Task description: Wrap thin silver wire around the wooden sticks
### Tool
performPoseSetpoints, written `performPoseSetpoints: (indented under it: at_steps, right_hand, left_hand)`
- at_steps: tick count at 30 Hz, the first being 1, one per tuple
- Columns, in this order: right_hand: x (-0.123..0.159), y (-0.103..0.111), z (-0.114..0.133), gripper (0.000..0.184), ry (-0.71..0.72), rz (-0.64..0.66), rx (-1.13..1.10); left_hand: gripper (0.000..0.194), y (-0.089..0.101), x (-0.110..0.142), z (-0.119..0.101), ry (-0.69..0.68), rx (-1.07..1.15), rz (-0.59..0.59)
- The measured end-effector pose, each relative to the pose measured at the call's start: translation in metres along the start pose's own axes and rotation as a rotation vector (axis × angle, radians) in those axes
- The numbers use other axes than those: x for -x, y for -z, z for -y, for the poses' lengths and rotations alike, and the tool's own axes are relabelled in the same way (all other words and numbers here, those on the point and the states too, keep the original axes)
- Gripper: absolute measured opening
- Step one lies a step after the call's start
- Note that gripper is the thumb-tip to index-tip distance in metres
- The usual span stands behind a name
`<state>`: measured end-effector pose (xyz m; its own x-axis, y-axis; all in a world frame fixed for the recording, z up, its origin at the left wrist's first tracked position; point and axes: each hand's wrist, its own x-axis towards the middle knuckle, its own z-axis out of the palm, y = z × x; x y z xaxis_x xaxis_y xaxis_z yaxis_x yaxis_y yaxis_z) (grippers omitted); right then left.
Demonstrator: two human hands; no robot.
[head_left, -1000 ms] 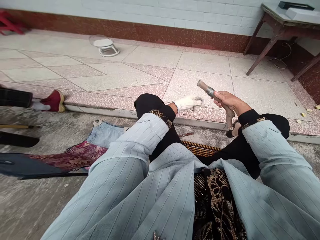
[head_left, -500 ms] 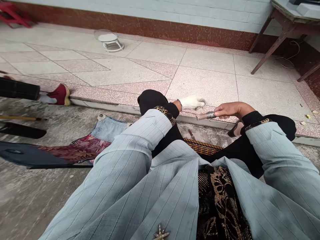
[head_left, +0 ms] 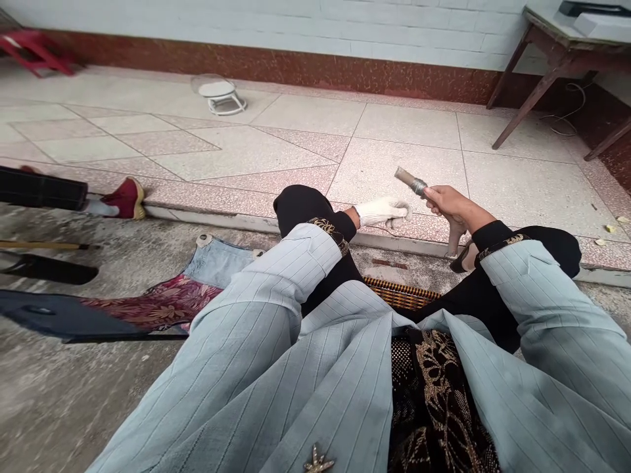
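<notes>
While the stick, wound with wire near its upper end, is held over the tiled floor near its front edge, the right hand grasps its middle and the gloved left hand curls just beside it, whether around anything I cannot tell. The step in hand looks like handling the stick; the next move would call for a firm right grip. Below that edge lie a rusty strip and a basket.
</notes>
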<state>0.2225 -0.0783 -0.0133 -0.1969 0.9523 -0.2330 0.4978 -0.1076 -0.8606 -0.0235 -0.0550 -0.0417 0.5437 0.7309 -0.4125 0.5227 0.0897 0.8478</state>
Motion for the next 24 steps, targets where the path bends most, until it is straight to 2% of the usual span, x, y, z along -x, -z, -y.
performPoseSetpoints:
  at_steps: [2, 5, 10, 12, 13, 15, 18, 20, 21, 22, 24]
  right_hand:
    - [0.007, 0.002, 0.005, 0.034, 0.047, 0.132, -0.244]
    - [0.017, 0.012, 0.008, 0.041, 0.119, 0.388, -0.311]
    - [0.021, 0.017, 0.0, 0.048, 0.092, 0.887, 0.021]
    - [0.015, 0.012, -0.005, 0.047, 0.062, 0.958, 0.243]
    - [0.012, 0.01, -0.008, 0.046, 0.051, 0.935, 0.379]
    - [0.003, 0.008, -0.012, 0.04, 0.04, 0.762, 0.654]
    - [-0.008, 0.01, -0.013, 0.033, -0.003, 0.291, 0.89]
    - [-0.011, 0.013, -0.012, 0.033, -0.042, 0.015, 0.842]
    - [-0.011, 0.014, -0.01, 0.032, -0.05, -0.069, 0.745]
    - [-0.009, 0.015, -0.008, 0.031, -0.046, -0.115, 0.604]
    - [-0.005, 0.015, -0.003, 0.03, -0.015, -0.092, 0.25]
  left_hand:
    - [0.032, -0.001, 0.001, -0.003, -0.123, -0.083, 0.011]
    - [0.029, -0.003, -0.002, -0.007, -0.221, -0.174, -0.022]
    - [0.022, -0.005, -0.011, -0.01, -0.267, -0.261, -0.033]
    - [0.02, -0.005, -0.01, -0.01, -0.259, -0.287, -0.032]
    - [0.019, -0.005, -0.009, -0.01, -0.25, -0.288, -0.035]
    - [0.02, -0.005, -0.005, -0.01, -0.234, -0.279, -0.039]
    - [0.021, -0.005, 0.0, -0.011, -0.224, -0.261, -0.032]
    - [0.021, -0.007, 0.0, -0.012, -0.204, -0.248, -0.016]
    - [0.021, -0.007, 0.0, -0.011, -0.191, -0.241, -0.007]
    - [0.021, -0.007, -0.001, -0.011, -0.176, -0.236, 0.002]
    - [0.02, -0.006, -0.002, -0.009, -0.149, -0.23, 0.015]
